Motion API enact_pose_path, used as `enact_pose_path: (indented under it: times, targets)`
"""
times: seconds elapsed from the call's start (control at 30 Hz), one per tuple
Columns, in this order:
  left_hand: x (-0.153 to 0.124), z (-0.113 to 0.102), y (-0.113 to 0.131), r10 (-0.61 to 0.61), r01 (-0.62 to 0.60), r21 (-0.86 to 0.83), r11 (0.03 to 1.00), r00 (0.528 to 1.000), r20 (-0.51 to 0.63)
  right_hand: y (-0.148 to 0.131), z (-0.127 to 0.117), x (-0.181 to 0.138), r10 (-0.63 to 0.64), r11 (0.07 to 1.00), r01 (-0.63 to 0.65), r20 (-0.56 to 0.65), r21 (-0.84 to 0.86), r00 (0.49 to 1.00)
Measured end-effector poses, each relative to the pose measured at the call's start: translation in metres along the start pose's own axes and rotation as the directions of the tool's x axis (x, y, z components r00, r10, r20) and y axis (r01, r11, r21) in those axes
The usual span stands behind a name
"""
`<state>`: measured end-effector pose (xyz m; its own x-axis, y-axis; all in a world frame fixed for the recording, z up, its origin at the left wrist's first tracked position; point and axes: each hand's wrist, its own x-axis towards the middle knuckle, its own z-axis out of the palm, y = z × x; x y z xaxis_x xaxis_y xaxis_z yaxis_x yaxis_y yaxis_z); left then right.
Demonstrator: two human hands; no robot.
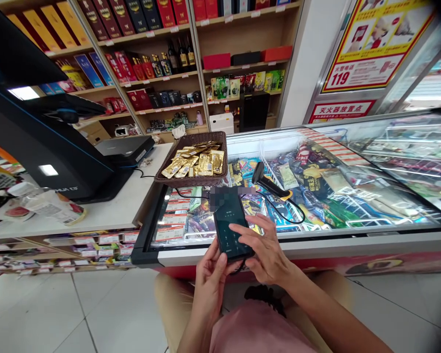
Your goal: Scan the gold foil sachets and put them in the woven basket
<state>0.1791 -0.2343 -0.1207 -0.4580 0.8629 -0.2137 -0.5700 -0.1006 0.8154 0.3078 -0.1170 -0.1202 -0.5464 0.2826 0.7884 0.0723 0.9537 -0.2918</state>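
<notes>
I see a dark phone [231, 229] held upright and tilted slightly back, in front of the edge of the glass-topped freezer [353, 235], well above the tiled floor [59, 314]. My left hand [210, 274] has it from below and from the left side: the fingers [220, 259] are curled around the lower edge, closed on the casing, with the thumb lying along the left side. My right hand [266, 252] is at the lower right corner, its fingers partly spread; the forefinger reaches across the lit screen and its tip touches the glass about midway down, while the remaining fingers seem to support the back and right edge, though I cannot tell how firmly.

I judge the phone to be light, stiff and flat, with a smooth glass face and slick sides, so it would slip easily from a loose pinch and would not take a drop on tile well. The long side edges and the bottom corner look like the safest places to hold it, leaving the screen free.

A thin cable hangs just under the phone. Beyond it, a black barcode scanner [268, 184] rests on the freezer lid, and a woven basket [191, 180] of gold sachets straddles the worktop [110, 208] and freezer.
</notes>
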Motion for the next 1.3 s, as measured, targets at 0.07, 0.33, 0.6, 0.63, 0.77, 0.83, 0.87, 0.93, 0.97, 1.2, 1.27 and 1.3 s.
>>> enact_pose_path:
  times: [0.07, 0.33, 0.6, 0.63, 0.77, 0.83, 0.87, 0.93, 0.97, 1.2, 1.27, 1.3]
  targets:
    - [0.000, 0.000, 0.000, 0.000, 0.000, 0.008, 1.000, 1.000, -0.010, -0.002, 0.001, 0.000, -0.019, 1.000, 0.019, 0.041, -0.008, 0.999]
    - [0.000, 0.001, 0.001, 0.015, -0.015, -0.006, 1.000, 1.000, -0.006, -0.001, 0.001, -0.005, -0.034, 0.998, 0.034, -0.013, -0.044, 0.999]
    - [-0.001, 0.002, -0.001, 0.022, -0.023, -0.012, 1.000, 1.000, -0.008, 0.002, 0.001, -0.005, -0.032, 0.999, 0.031, -0.022, -0.042, 0.999]
    - [-0.001, 0.002, -0.001, 0.025, -0.025, -0.016, 1.000, 1.000, -0.007, 0.002, 0.000, -0.006, -0.042, 0.998, 0.041, -0.028, -0.038, 0.999]
    - [-0.001, 0.003, -0.001, 0.018, -0.019, -0.034, 0.999, 1.000, -0.019, 0.002, -0.002, -0.008, -0.034, 0.998, 0.030, -0.090, -0.046, 0.995]
    - [-0.001, 0.004, -0.001, 0.017, -0.018, -0.037, 0.999, 0.999, -0.037, 0.002, -0.004, -0.008, -0.031, 0.998, 0.023, -0.127, -0.065, 0.991]
    - [-0.001, 0.004, -0.001, 0.020, -0.021, -0.040, 0.999, 0.999, -0.046, 0.002, -0.005, -0.007, -0.033, 0.997, 0.022, -0.139, -0.076, 0.990]
    - [-0.001, 0.004, -0.002, 0.024, -0.027, -0.049, 0.998, 0.998, -0.054, 0.002, -0.006, -0.006, -0.035, 0.995, 0.020, -0.152, -0.099, 0.988]
    - [-0.001, 0.004, -0.002, 0.025, -0.028, -0.056, 0.998, 0.998, -0.050, 0.002, -0.007, -0.005, -0.031, 0.994, 0.014, -0.155, -0.108, 0.987]
    - [-0.002, 0.005, -0.004, 0.019, -0.019, -0.061, 0.998, 1.000, 0.002, 0.003, -0.014, -0.002, 0.009, 0.991, -0.035, -0.197, -0.131, 0.980]
    - [-0.002, 0.005, -0.004, 0.022, -0.022, -0.059, 0.998, 1.000, 0.010, 0.003, -0.016, -0.002, 0.011, 0.991, -0.037, -0.196, -0.131, 0.980]
    - [-0.002, 0.006, -0.004, 0.021, -0.021, -0.058, 0.998, 1.000, 0.013, 0.004, -0.016, -0.002, 0.012, 0.991, -0.038, -0.195, -0.131, 0.981]
